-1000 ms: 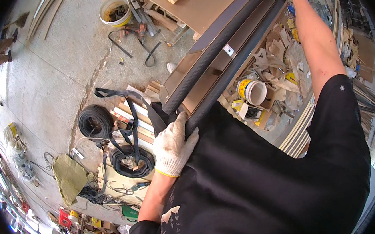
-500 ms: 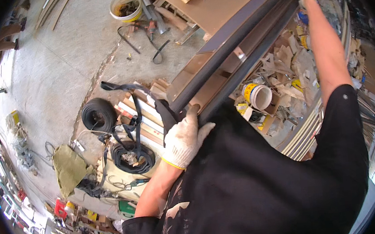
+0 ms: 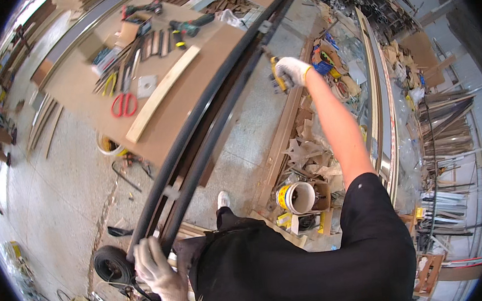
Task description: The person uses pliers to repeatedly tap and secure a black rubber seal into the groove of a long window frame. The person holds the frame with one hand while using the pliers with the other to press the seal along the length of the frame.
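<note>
Two long dark rails (image 3: 205,136), joined side by side by metal brackets, slant from my lower left to the far upper right. At their near end my left hand (image 3: 159,274), in a white knit glove, lies against the rail tips with its fingers stretched out. My right hand (image 3: 293,71), also gloved, is raised just right of the rails, closed around a yellow-and-black handled tool (image 3: 278,77); its kind is unclear. A brown board table (image 3: 190,97) lies under and left of the rails.
On the table lie a pale wooden strip (image 3: 162,93), red-handled scissors (image 3: 124,105) and a green cordless drill (image 3: 189,26). A white bucket (image 3: 299,197) stands among scraps on the right. A black coil (image 3: 112,265) lies on the floor at left, near my left hand.
The view has swung, showing more of the table and the rails. My right hand has come away from the rails' far part and now shows the yellow-and-black tool. My left hand stays at the near end.
</note>
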A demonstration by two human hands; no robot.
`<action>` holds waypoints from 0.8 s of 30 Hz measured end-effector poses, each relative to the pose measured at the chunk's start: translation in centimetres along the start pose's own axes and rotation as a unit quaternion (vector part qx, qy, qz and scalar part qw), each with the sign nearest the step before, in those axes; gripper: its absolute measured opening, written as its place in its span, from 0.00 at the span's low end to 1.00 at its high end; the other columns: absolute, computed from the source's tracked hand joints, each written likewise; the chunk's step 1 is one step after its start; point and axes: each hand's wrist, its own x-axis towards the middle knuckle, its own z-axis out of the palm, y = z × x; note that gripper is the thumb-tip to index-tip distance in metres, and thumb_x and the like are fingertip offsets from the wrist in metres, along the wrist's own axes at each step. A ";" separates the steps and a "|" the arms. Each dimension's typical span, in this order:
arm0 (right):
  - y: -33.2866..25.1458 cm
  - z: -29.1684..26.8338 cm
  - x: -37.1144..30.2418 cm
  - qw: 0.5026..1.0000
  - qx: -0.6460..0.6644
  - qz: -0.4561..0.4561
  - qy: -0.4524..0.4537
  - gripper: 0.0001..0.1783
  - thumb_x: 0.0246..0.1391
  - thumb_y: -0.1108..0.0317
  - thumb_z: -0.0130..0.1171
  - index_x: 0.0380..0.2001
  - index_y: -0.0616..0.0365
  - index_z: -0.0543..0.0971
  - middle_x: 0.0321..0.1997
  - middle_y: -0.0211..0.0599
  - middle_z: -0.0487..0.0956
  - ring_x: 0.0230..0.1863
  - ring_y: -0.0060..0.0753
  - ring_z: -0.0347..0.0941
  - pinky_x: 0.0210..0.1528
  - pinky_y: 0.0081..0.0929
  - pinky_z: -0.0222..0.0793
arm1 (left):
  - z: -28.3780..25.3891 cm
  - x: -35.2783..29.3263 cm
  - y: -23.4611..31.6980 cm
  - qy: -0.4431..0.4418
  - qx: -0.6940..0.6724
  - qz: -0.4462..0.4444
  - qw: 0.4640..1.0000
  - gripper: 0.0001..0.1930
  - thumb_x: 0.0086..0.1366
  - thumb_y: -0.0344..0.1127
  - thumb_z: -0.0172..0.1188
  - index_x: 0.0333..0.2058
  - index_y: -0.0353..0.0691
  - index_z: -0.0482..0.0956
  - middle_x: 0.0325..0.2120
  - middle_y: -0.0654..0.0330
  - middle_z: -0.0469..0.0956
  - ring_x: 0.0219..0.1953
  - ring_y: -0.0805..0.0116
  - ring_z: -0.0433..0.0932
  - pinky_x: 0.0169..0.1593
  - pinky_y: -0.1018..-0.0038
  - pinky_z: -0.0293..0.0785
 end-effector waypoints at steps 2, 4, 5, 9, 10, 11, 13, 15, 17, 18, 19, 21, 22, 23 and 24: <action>-0.1 2.9 -3.5 0.985 0.169 -0.021 -0.024 0.14 0.43 0.80 0.55 0.38 0.63 0.71 0.37 0.51 0.81 0.28 0.43 0.80 0.28 0.45 0.83 | 2.0 3.1 1.4 -0.009 0.125 -0.021 0.992 0.46 0.66 0.62 0.64 0.73 0.37 0.64 0.72 0.46 0.62 0.73 0.41 0.59 0.73 0.48 0.57; 1.6 0.6 -5.1 0.969 0.218 -0.050 -0.105 0.21 0.44 0.79 0.55 0.46 0.64 0.71 0.40 0.52 0.82 0.29 0.39 0.81 0.27 0.39 0.81 | 2.7 7.6 3.7 -0.007 0.110 -0.023 0.994 0.47 0.64 0.59 0.66 0.74 0.37 0.62 0.73 0.46 0.59 0.75 0.41 0.57 0.75 0.48 0.55; 1.6 0.0 -6.8 0.968 0.219 -0.090 -0.084 0.23 0.45 0.79 0.55 0.48 0.65 0.72 0.41 0.51 0.82 0.29 0.36 0.80 0.27 0.35 0.81 | 3.4 9.6 5.0 -0.022 0.103 -0.008 0.994 0.46 0.67 0.59 0.61 0.75 0.36 0.59 0.74 0.43 0.57 0.76 0.38 0.54 0.76 0.46 0.51; 1.9 -2.0 -13.0 0.914 0.249 -0.318 0.045 0.24 0.53 0.76 0.54 0.55 0.66 0.73 0.40 0.47 0.82 0.26 0.28 0.78 0.29 0.26 0.78 | 7.4 18.3 10.6 -0.045 0.089 0.059 0.993 0.44 0.61 0.43 0.70 0.73 0.39 0.62 0.74 0.46 0.58 0.76 0.40 0.55 0.76 0.45 0.53; 2.5 -3.2 -12.8 0.884 0.274 -0.371 0.070 0.22 0.55 0.76 0.54 0.55 0.66 0.73 0.40 0.47 0.82 0.26 0.27 0.78 0.29 0.25 0.78 | 8.2 20.6 12.2 -0.049 0.082 0.070 0.993 0.44 0.61 0.43 0.69 0.73 0.39 0.62 0.74 0.45 0.57 0.76 0.40 0.54 0.76 0.45 0.52; 3.7 -4.5 -11.7 0.882 0.295 -0.358 0.082 0.20 0.58 0.74 0.55 0.54 0.66 0.73 0.38 0.45 0.82 0.25 0.27 0.77 0.28 0.25 0.77 | 8.9 23.2 14.1 -0.057 0.076 0.081 0.992 0.43 0.62 0.42 0.69 0.74 0.39 0.62 0.75 0.45 0.57 0.76 0.40 0.54 0.76 0.45 0.52; 6.2 -6.3 -9.5 0.878 0.339 -0.320 0.106 0.17 0.63 0.70 0.55 0.52 0.66 0.74 0.35 0.43 0.83 0.23 0.26 0.77 0.26 0.25 0.76 | 10.4 27.8 17.5 -0.092 0.076 0.083 0.989 0.43 0.62 0.40 0.67 0.74 0.40 0.61 0.76 0.44 0.54 0.77 0.39 0.52 0.75 0.44 0.51; 7.0 -10.0 -7.1 0.962 0.186 -0.170 0.102 0.15 0.65 0.67 0.57 0.51 0.65 0.75 0.31 0.40 0.83 0.21 0.25 0.77 0.23 0.27 0.75 | 11.9 31.8 20.0 -0.103 0.050 0.098 0.989 0.43 0.62 0.40 0.67 0.74 0.40 0.61 0.76 0.43 0.53 0.77 0.38 0.51 0.76 0.44 0.50; 7.5 -12.6 -4.1 0.982 0.124 -0.112 0.091 0.15 0.66 0.62 0.59 0.47 0.63 0.76 0.25 0.38 0.82 0.18 0.25 0.76 0.18 0.30 0.73 | 13.6 35.6 22.9 -0.112 0.035 0.101 0.988 0.44 0.62 0.40 0.67 0.74 0.40 0.60 0.77 0.43 0.52 0.78 0.39 0.50 0.77 0.43 0.47; 8.8 -13.5 -1.7 0.979 0.115 -0.133 0.104 0.16 0.65 0.61 0.61 0.46 0.64 0.75 0.26 0.40 0.83 0.18 0.26 0.76 0.18 0.30 0.73 | 14.6 37.3 24.2 -0.114 0.040 0.109 0.987 0.44 0.62 0.40 0.67 0.74 0.40 0.60 0.76 0.43 0.52 0.78 0.39 0.50 0.77 0.43 0.47; 8.8 -14.4 0.2 0.978 0.133 -0.116 0.113 0.17 0.65 0.61 0.62 0.46 0.64 0.75 0.26 0.40 0.83 0.18 0.27 0.76 0.19 0.30 0.73 | 15.9 39.3 25.5 -0.108 0.043 0.113 0.987 0.44 0.62 0.40 0.68 0.75 0.40 0.59 0.76 0.43 0.52 0.78 0.39 0.50 0.77 0.42 0.46; 9.5 -16.6 4.9 0.978 0.095 -0.124 0.138 0.20 0.64 0.59 0.64 0.47 0.66 0.75 0.26 0.40 0.83 0.19 0.30 0.78 0.21 0.33 0.75 | 17.7 43.5 28.7 -0.094 0.031 0.107 0.989 0.45 0.61 0.42 0.68 0.75 0.40 0.59 0.76 0.44 0.53 0.77 0.38 0.51 0.77 0.41 0.46; 10.5 -17.9 7.5 0.980 0.039 -0.094 0.173 0.23 0.62 0.57 0.66 0.47 0.68 0.76 0.26 0.41 0.83 0.21 0.31 0.80 0.23 0.34 0.78 | 18.9 45.9 30.7 -0.081 0.034 0.125 0.988 0.46 0.61 0.43 0.69 0.75 0.39 0.59 0.76 0.43 0.53 0.76 0.37 0.52 0.77 0.41 0.48; 10.9 -19.3 9.7 0.986 -0.009 -0.062 0.156 0.24 0.63 0.56 0.64 0.48 0.69 0.77 0.27 0.42 0.84 0.23 0.32 0.82 0.26 0.35 0.79 | 19.9 48.2 32.3 -0.081 0.028 0.130 0.988 0.46 0.60 0.43 0.69 0.74 0.38 0.59 0.75 0.43 0.54 0.76 0.37 0.53 0.76 0.41 0.49; 12.3 -20.9 12.4 0.994 -0.003 -0.002 0.106 0.25 0.63 0.54 0.62 0.47 0.70 0.78 0.26 0.42 0.84 0.24 0.33 0.82 0.26 0.37 0.78 | 21.1 50.7 34.0 -0.079 0.015 0.140 0.987 0.46 0.60 0.43 0.69 0.74 0.38 0.59 0.75 0.43 0.55 0.75 0.37 0.54 0.76 0.42 0.49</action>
